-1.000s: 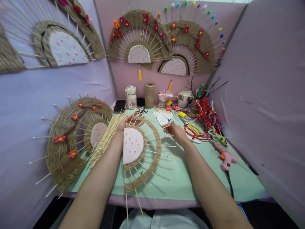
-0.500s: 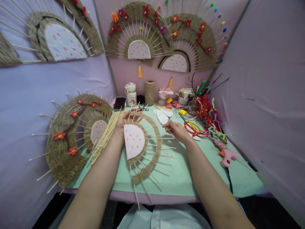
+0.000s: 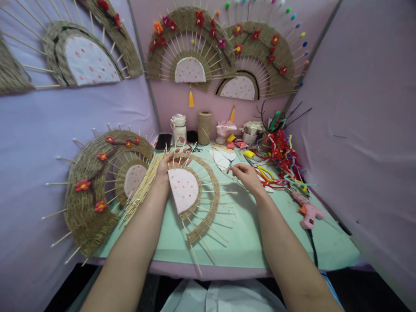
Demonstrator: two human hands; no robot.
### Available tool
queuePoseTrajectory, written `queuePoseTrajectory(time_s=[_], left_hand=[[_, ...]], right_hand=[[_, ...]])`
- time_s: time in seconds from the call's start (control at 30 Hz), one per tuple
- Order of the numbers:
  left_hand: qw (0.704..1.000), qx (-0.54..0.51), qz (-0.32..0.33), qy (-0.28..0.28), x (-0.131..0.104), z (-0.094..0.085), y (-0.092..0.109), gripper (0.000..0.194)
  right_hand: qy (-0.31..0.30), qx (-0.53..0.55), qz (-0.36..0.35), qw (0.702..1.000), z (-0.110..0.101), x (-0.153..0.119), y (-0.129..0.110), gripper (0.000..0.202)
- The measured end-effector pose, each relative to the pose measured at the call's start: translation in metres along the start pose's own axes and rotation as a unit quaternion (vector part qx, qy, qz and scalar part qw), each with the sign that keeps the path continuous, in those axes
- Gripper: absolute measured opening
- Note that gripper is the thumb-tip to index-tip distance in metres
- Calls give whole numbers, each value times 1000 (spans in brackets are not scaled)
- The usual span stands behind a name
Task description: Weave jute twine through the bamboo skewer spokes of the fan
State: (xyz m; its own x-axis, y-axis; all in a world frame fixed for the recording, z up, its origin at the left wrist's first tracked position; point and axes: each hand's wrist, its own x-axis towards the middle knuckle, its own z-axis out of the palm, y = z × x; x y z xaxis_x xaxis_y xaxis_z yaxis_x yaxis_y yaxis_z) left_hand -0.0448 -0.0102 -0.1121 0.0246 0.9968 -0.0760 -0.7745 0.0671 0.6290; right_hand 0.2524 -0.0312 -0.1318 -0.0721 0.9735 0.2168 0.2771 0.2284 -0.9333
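My left hand (image 3: pixel 165 167) is closed on the upper left edge of a half-round stick fan (image 3: pixel 212 207), whose sticks are woven with a band of brown twine. A white half-circle of cloth with pink dots (image 3: pixel 184 190) covers its centre. The fan is tilted above the table, bare stick ends pointing right and down. To the right of the fan, my right hand (image 3: pixel 245 177) pinches a thin strand of twine (image 3: pixel 224 173) between thumb and fingertips. Part of the strand is too fine to follow.
A bundle of thin sticks (image 3: pixel 143 188) lies beside my left forearm, near a finished flowered fan (image 3: pixel 86 203). At the back stand a white bottle (image 3: pixel 179 131) and a twine spool (image 3: pixel 204 128). Yellow-handled scissors (image 3: pixel 265 173), pipe cleaners (image 3: pixel 281 149) and a pink glue gun (image 3: pixel 308 210) lie right.
The fan has turned slightly, its lower end swinging right and up. My right hand has shifted a little to the right, its fingers still pinched.
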Motion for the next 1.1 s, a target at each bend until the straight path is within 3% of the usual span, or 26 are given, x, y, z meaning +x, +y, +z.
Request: queuePoseTrajectory(time_s=[0.33,0.5,0.73,1.0,1.1], left_hand=[[999,21,31,-2,-2,0,1,19],[999,-23,37,-1,-1,1,0,16],[997,-66,46,11,2,0,-6,14],[998,-44,45,23,1,2,-8,19],[999,-12,8,50,1,4,-9,25]], right_hand=[[6,189,23,982,5,4,4,45],[11,242,24,970,7,4,4,45],[-137,243,141,950,9,1,1,61],[-145,247,176,942,12,-5,-6,34],[-133,249,180,942,12,-3,-4,34]])
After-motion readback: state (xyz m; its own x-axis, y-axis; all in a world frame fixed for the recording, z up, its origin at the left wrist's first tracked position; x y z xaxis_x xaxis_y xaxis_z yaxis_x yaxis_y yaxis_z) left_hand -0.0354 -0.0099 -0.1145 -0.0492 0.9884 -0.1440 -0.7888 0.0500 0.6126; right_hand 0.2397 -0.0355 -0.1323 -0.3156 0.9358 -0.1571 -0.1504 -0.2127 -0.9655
